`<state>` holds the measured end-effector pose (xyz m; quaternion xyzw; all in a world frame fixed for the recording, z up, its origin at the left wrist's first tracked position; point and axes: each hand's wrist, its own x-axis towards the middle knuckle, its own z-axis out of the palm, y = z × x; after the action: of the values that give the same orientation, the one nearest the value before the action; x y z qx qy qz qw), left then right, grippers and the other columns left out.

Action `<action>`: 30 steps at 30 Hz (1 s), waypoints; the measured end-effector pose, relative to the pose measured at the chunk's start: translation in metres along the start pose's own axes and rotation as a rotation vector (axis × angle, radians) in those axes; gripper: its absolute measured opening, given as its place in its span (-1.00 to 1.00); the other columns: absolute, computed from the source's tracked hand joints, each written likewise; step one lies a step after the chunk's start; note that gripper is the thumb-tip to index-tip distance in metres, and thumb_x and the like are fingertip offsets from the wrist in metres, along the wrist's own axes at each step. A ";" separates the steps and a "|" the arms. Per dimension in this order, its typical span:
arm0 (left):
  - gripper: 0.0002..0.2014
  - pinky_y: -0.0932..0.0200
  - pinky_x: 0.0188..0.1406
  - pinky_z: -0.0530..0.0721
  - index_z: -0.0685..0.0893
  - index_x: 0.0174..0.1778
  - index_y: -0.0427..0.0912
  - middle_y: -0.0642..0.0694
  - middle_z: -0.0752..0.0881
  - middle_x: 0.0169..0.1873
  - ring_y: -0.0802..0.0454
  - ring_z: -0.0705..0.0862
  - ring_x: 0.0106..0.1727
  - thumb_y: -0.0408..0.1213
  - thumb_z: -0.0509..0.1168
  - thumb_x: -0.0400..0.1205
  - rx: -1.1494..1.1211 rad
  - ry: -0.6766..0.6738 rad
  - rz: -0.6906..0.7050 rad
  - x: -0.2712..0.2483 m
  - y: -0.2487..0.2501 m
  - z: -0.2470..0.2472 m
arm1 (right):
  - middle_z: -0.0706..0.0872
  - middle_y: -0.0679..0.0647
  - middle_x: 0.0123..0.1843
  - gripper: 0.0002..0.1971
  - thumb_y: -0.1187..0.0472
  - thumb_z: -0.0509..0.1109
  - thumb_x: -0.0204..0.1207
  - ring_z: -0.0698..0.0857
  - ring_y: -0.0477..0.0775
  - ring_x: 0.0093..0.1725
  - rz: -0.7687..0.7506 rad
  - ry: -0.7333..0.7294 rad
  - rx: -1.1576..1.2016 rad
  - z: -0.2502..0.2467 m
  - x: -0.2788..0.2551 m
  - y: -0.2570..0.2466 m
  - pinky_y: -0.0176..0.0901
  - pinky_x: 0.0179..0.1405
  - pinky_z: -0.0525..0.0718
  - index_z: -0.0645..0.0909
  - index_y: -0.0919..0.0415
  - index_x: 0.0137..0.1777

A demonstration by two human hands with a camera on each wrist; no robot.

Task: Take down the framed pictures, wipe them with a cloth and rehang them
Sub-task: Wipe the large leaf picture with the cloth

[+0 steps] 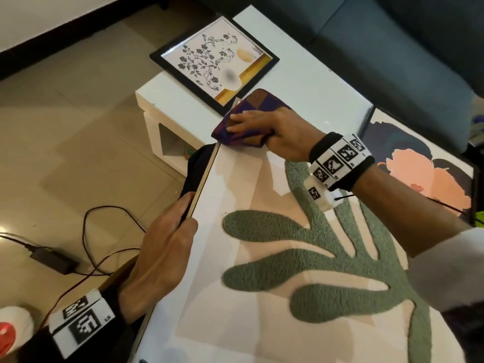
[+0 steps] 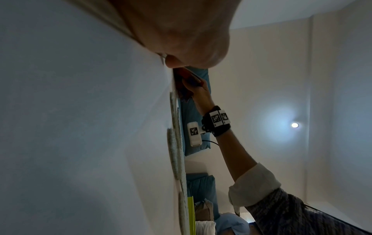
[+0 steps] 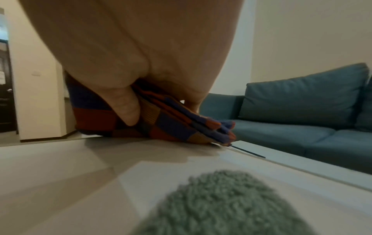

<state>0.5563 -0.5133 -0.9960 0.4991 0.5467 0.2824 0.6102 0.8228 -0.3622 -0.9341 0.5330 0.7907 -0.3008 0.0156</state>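
Observation:
A large white picture with a tufted green leaf shape lies tilted across my lap. My left hand grips its left edge, thumb on the front and fingers behind. My right hand presses a folded purple-and-orange checked cloth onto the picture's far left corner, thumb tucked under the cloth in the right wrist view. A black-framed floral picture lies flat on the white coffee table. A third picture with a peach flower lies at the right.
A teal sofa stands behind the table. On the tiled floor at the left lie a black power adapter and red and black cables. A white and red object sits at the bottom left corner.

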 end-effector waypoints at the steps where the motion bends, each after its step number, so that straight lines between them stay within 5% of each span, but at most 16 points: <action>1: -0.45 -0.15 0.07 0.72 0.72 0.40 0.14 0.05 0.85 0.08 -0.11 0.77 0.04 -0.14 0.04 0.55 0.000 0.000 0.008 0.000 0.001 0.000 | 0.52 -0.18 0.61 -0.23 0.58 0.18 0.40 0.37 -0.12 0.66 0.019 0.015 0.030 -0.004 0.002 0.000 -0.05 0.67 0.28 0.61 -0.10 0.50; 5: -0.46 -0.02 -0.11 0.63 0.75 0.36 0.09 -0.01 0.85 0.00 -0.18 0.73 -0.05 -0.17 0.04 0.53 -0.006 -0.021 0.008 0.001 0.002 0.002 | 0.55 -0.11 0.59 -0.37 0.47 0.21 0.57 0.48 0.07 0.57 0.146 0.142 0.020 -0.017 0.025 0.014 0.10 0.63 0.38 0.60 -0.15 0.51; 8: -0.46 -0.02 -0.08 0.64 0.74 0.37 0.10 -0.02 0.85 -0.01 -0.22 0.73 -0.03 -0.17 0.04 0.54 -0.003 -0.011 0.005 0.000 0.001 0.000 | 0.55 -0.12 0.59 -0.41 0.42 0.28 0.59 0.47 0.05 0.58 0.127 0.131 -0.008 -0.014 0.026 0.013 0.13 0.64 0.37 0.61 -0.16 0.51; 12: -0.49 -0.30 0.01 0.67 0.75 0.33 0.11 -0.06 0.83 0.00 -0.26 0.72 0.01 -0.17 0.04 0.55 -0.003 -0.009 0.022 0.001 -0.002 -0.002 | 0.48 -0.17 0.64 -0.21 0.57 0.27 0.39 0.33 -0.07 0.68 -0.059 0.004 -0.064 0.015 -0.018 -0.021 0.21 0.69 0.27 0.57 -0.13 0.54; 18: -0.49 0.10 0.06 0.65 0.71 0.39 0.14 0.06 0.80 0.13 0.08 0.73 0.12 -0.15 0.05 0.58 -0.018 -0.002 0.037 0.000 -0.001 -0.002 | 0.40 -0.14 0.69 -0.24 0.45 0.43 0.41 0.21 -0.06 0.74 -0.370 -0.136 -0.175 0.061 -0.064 -0.054 0.13 0.73 0.15 0.50 -0.11 0.61; 24: -0.47 0.03 -0.08 0.67 0.76 0.34 0.11 0.04 0.85 0.00 -0.14 0.76 -0.02 -0.16 0.02 0.56 -0.010 -0.021 0.020 -0.002 0.005 0.001 | 0.45 -0.12 0.67 -0.23 0.44 0.26 0.38 0.43 0.03 0.64 0.116 0.162 -0.098 0.012 -0.028 0.006 0.29 0.63 0.38 0.54 -0.16 0.58; 27: -0.48 0.03 -0.13 0.65 0.75 0.32 0.10 -0.01 0.84 -0.03 -0.15 0.75 -0.05 -0.14 0.02 0.55 -0.010 -0.021 0.015 -0.002 0.005 0.002 | 0.46 -0.15 0.66 -0.28 0.27 0.21 0.35 0.43 -0.02 0.64 0.072 0.081 -0.114 0.013 -0.034 -0.002 0.17 0.66 0.35 0.54 -0.18 0.56; 30: -0.51 -0.04 -0.13 0.68 0.76 0.27 0.16 -0.06 0.83 -0.03 -0.23 0.74 -0.05 -0.14 0.03 0.56 -0.013 -0.016 0.014 -0.002 0.005 0.001 | 0.47 -0.18 0.65 -0.24 0.29 0.19 0.29 0.34 -0.09 0.68 -0.050 -0.043 -0.057 0.032 -0.053 -0.020 0.02 0.63 0.26 0.56 -0.16 0.54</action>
<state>0.5578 -0.5139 -0.9904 0.5013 0.5363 0.2863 0.6157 0.8191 -0.4271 -0.9330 0.5057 0.8115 -0.2900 0.0402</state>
